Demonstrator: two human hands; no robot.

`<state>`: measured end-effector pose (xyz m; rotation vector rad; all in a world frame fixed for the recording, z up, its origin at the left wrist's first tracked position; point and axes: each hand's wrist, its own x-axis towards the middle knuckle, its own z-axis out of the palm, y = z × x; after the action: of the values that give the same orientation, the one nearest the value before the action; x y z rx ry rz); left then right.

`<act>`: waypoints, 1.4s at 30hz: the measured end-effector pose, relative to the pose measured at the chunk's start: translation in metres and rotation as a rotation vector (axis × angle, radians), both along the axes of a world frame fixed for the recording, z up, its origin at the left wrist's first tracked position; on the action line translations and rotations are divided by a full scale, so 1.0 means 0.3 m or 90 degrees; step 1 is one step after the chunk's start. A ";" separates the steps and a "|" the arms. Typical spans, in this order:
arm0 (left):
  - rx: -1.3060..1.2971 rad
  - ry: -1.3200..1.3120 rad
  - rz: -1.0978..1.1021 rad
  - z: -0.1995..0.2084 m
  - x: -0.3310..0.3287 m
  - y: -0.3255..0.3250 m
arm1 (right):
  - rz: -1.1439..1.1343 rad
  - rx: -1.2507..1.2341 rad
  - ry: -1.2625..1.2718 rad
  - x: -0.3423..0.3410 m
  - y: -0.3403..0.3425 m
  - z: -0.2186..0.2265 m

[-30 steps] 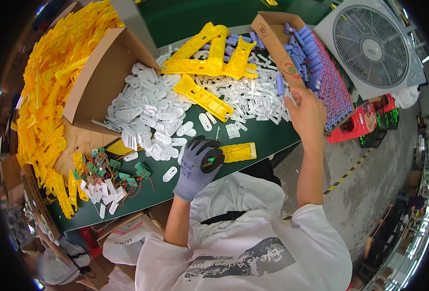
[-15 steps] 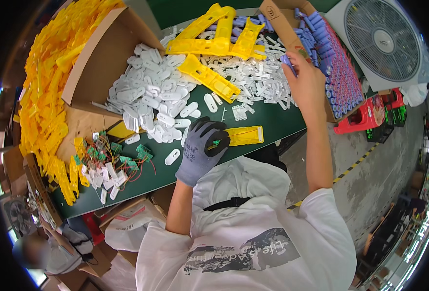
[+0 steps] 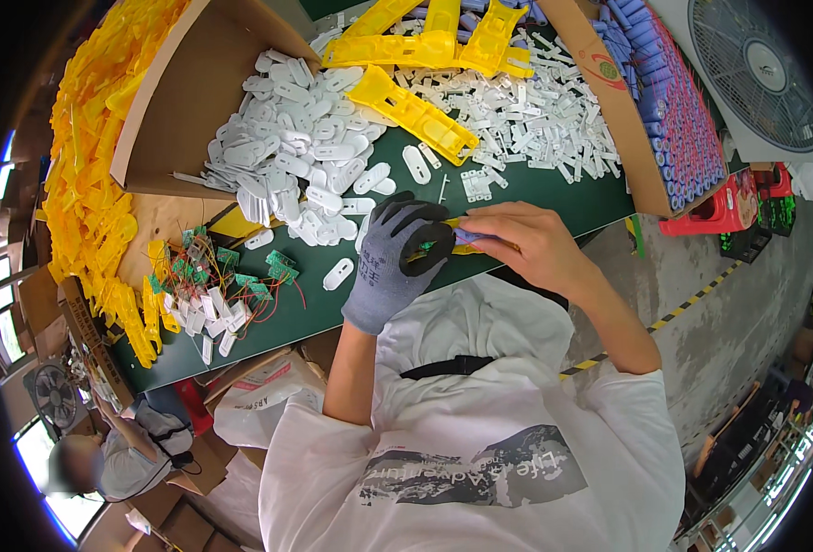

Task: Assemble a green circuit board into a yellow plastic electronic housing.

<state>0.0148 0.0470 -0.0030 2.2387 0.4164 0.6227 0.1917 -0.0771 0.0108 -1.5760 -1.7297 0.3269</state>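
Note:
In a grey work glove with black fingertips, my left hand [image 3: 399, 258] grips a yellow plastic housing [image 3: 463, 249] near the table's front edge. A bit of green circuit board [image 3: 424, 247] shows between the gloved fingers. My bare right hand [image 3: 531, 241] pinches a purple cylindrical battery cell [image 3: 470, 236] against the housing. Both hands cover most of the housing, so how deep the cell sits is hidden. Just beyond them lie a white oval cover [image 3: 416, 165] and a group of small white clips [image 3: 476, 185].
White oval covers [image 3: 301, 156] spill from a cardboard box [image 3: 172, 110]. Yellow housings [image 3: 85, 184] heap at the left, beside wired circuit boards [image 3: 200, 267]. Small white parts [image 3: 544, 120] lie ahead; a carton of battery cells [image 3: 682, 138] and a fan [image 3: 763, 69] stand right.
My right hand has come back from the battery carton toward my left hand, bringing a purple battery cell to the yellow housing. My left hand keeps its grip.

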 end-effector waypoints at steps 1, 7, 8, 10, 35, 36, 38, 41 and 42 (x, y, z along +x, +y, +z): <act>-0.001 0.002 0.007 -0.003 -0.003 -0.003 | 0.007 0.004 -0.007 0.002 0.000 -0.006; -0.029 -0.002 -0.028 0.013 -0.021 0.010 | -0.015 0.045 -0.141 -0.016 -0.007 0.008; -0.097 -0.082 0.027 0.021 -0.029 -0.002 | -0.029 0.037 -0.176 -0.019 -0.013 0.004; -0.190 -0.168 0.145 0.026 -0.047 -0.012 | -0.026 0.031 -0.153 -0.011 -0.015 -0.001; -0.653 -0.315 0.303 0.059 -0.117 -0.138 | 0.139 -0.202 0.331 -0.201 -0.007 0.130; -0.673 -0.325 0.276 0.060 -0.122 -0.128 | 0.100 -0.223 0.459 -0.180 0.010 0.118; -0.702 -0.332 0.235 0.036 -0.134 -0.112 | -0.002 -0.207 0.362 -0.118 0.069 0.088; -0.682 -0.337 0.215 0.008 -0.132 -0.118 | -0.185 -0.173 0.147 -0.096 0.162 0.036; -0.710 -0.345 0.222 0.006 -0.133 -0.124 | -0.264 -0.156 0.027 -0.102 0.187 0.022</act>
<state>-0.0250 0.0099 -0.0012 0.9034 0.6601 0.8571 0.1611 -0.0211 0.0175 -2.0395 -1.3243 0.3695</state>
